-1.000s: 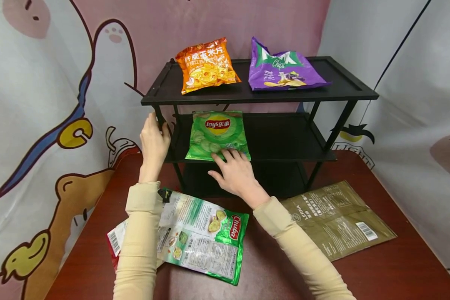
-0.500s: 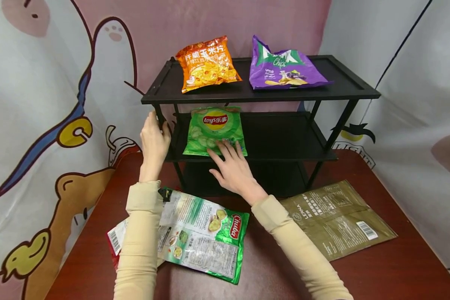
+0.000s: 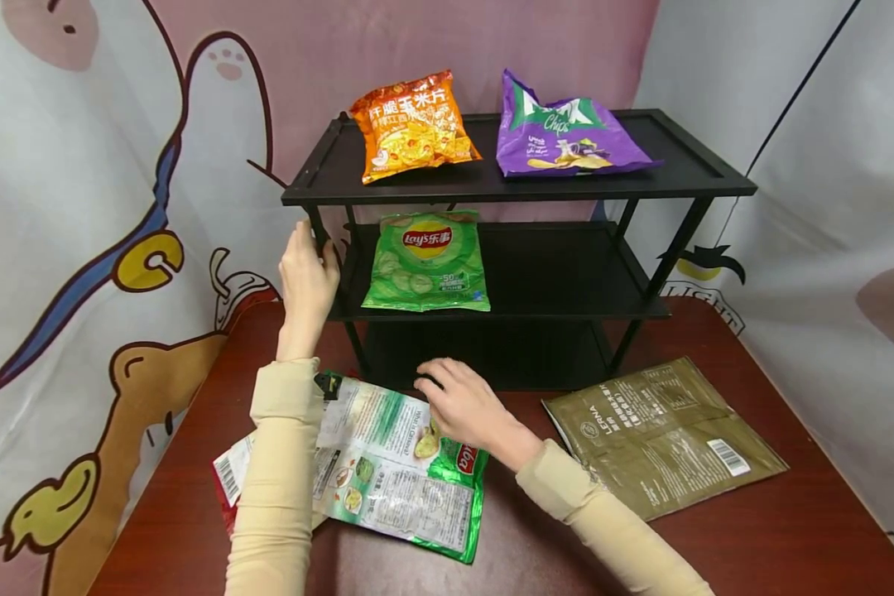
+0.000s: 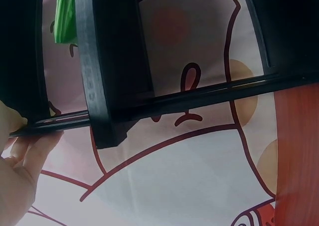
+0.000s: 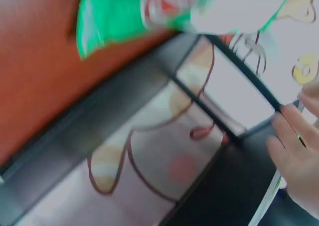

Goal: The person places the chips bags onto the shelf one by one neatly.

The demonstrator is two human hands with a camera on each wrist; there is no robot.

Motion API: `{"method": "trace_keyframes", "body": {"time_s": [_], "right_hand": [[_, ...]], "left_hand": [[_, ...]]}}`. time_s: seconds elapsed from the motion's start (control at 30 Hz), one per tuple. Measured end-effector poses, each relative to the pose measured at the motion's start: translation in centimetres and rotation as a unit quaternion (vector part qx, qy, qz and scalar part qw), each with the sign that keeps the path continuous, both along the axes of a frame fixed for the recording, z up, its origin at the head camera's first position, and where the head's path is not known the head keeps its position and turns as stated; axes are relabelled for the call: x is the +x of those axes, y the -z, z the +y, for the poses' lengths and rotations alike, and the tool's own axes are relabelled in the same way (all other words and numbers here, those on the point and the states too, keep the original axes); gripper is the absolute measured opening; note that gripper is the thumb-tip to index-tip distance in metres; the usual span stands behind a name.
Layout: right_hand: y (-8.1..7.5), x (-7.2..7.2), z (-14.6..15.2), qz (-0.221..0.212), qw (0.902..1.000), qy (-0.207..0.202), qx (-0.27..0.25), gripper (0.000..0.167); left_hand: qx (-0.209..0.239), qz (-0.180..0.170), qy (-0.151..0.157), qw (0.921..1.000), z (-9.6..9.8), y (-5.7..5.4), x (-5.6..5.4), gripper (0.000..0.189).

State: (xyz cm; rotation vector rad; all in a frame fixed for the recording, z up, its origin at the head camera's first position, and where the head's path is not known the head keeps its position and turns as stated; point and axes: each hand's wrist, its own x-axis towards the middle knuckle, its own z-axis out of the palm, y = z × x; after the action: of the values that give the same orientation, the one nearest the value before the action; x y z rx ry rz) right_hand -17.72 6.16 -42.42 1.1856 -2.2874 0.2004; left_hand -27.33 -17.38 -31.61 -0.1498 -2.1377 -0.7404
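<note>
My left hand (image 3: 307, 277) grips the left front post (image 4: 65, 120) of a black three-tier rack (image 3: 559, 265), just below its top shelf. The fingers (image 4: 42, 148) curl round the post in the left wrist view. On the middle shelf, toward the left, lies a green Lay's chip bag (image 3: 426, 261), front side up. My right hand (image 3: 465, 406) holds nothing, its fingers loosely bent, in front of the rack. It overlaps the upper right corner of a green and white Chuba snack bag (image 3: 395, 480) that lies back side up on the table.
An orange corn-chip bag (image 3: 417, 132) and a purple chip bag (image 3: 566, 141) sit on the top shelf. A brown Lerna bag (image 3: 670, 439) lies at the right of the brown table (image 3: 805, 530). Partly under the left sleeve is a red and white packet (image 3: 231, 472).
The right hand pushed the Lay's bag slightly back on the middle shelf, let it be and came down toward the Chuba bag. The left hand has stayed on the post.
</note>
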Motion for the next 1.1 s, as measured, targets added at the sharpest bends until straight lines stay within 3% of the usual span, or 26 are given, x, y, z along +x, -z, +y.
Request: {"method": "trace_keyframes", "body": {"time_s": [0.1,0.23,0.43,0.57,0.63,0.73,0.9,1.1], "right_hand": [[1.4,1.7,0.2,-0.052,0.9979,-0.002,0.038,0.014],[2.8,3.7,0.6,-0.106,0.9892,0.0,0.101,0.021],[3.6,6.0,1.1,-0.172,0.9668,0.03,0.187,0.054],[3.5,7.4,1.0,-0.212,0.9484,0.057,0.229,0.087],[3.5,7.9,0.9,-0.222,0.9394,0.07,0.252,0.101],[3.7,8.5,0.8,-0.225,0.9298,0.084,0.279,0.11],[4.0,9.0,0.6,-0.224,0.9311,0.09,0.273,0.104],[4.5,9.3,1.0,-0.152,0.96,0.086,0.219,0.089]], "left_hand": [[0.0,0.0,0.001,1.0,0.0,0.0,0.1,0.023],[0.002,-0.001,0.003,1.0,0.0,0.0,0.1,0.023],[-0.003,0.003,0.002,1.0,0.0,0.0,0.0,0.022],[-0.002,0.002,0.0,1.0,0.0,0.1,0.0,0.023],[0.001,0.0,0.0,1.0,0.0,0.1,0.0,0.023],[0.001,-0.002,-0.001,1.0,-0.1,0.1,0.1,0.023],[0.003,-0.004,0.0,1.0,-0.1,0.1,0.0,0.022],[0.006,-0.001,0.002,1.0,0.0,0.0,0.0,0.023]]}}
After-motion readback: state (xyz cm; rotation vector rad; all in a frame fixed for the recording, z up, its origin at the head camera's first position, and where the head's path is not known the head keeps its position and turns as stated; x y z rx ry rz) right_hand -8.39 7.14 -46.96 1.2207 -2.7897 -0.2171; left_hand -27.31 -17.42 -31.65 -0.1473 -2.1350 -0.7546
